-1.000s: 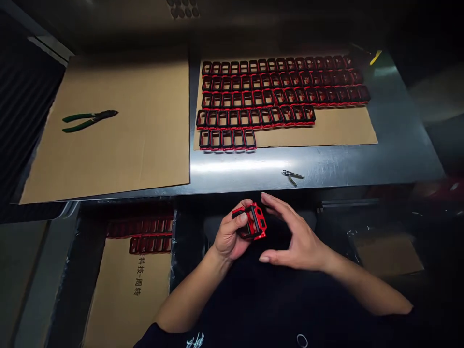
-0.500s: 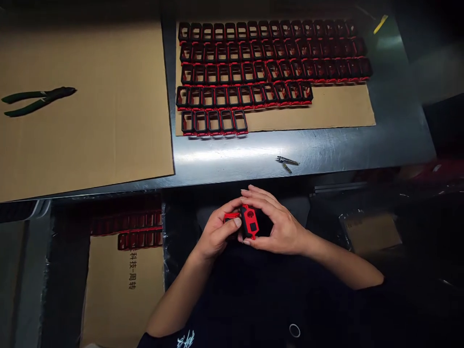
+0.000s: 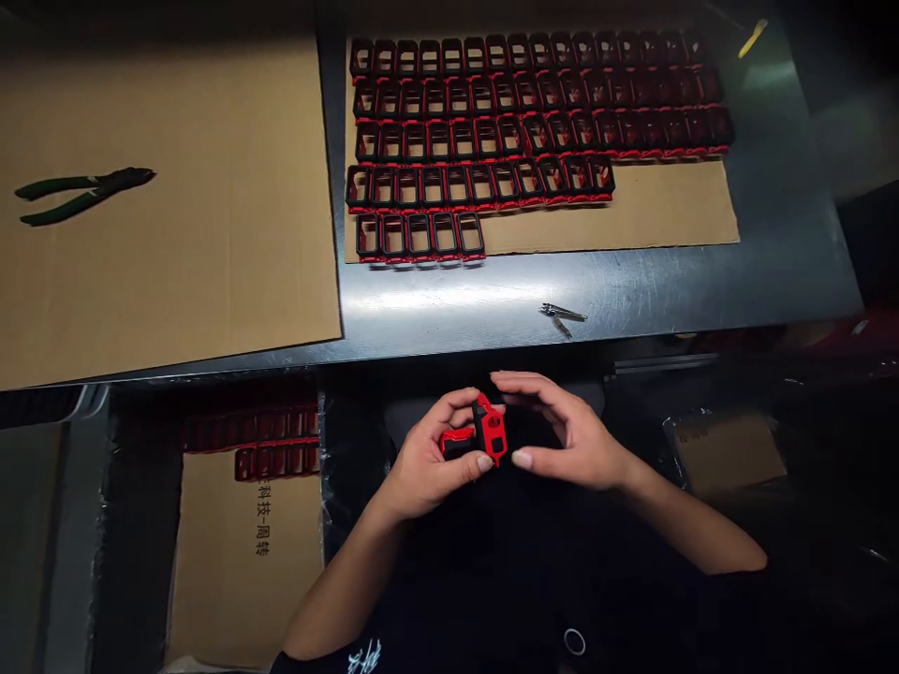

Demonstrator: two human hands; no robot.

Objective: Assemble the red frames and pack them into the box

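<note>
My left hand [image 3: 435,461] is closed on a red and black part [image 3: 494,432], its thumb across the lower end and its fingers behind. A second red piece [image 3: 456,438] shows inside the same hand, partly hidden by the fingers. To the right, my right hand [image 3: 567,438] is open, fingers and thumb apart, with a small gap between it and the part. Both hands are in front of the table's near edge, over my lap. Beyond them, rows of red and black frames [image 3: 435,185] stand on a cardboard sheet [image 3: 674,206].
Green-handled pliers [image 3: 84,195] lie on a large cardboard sheet [image 3: 211,253] at left. Small metal pieces [image 3: 562,316] lie on the metal table [image 3: 435,314]. A yellow tool [image 3: 753,39] is at the back right. Below left, a carton [image 3: 231,562] bears more red frames [image 3: 281,461].
My right hand has let go of the red and black part and moved right, its fingers spreading. My left thumb has shifted onto the part's lower end. The view has shifted slightly.
</note>
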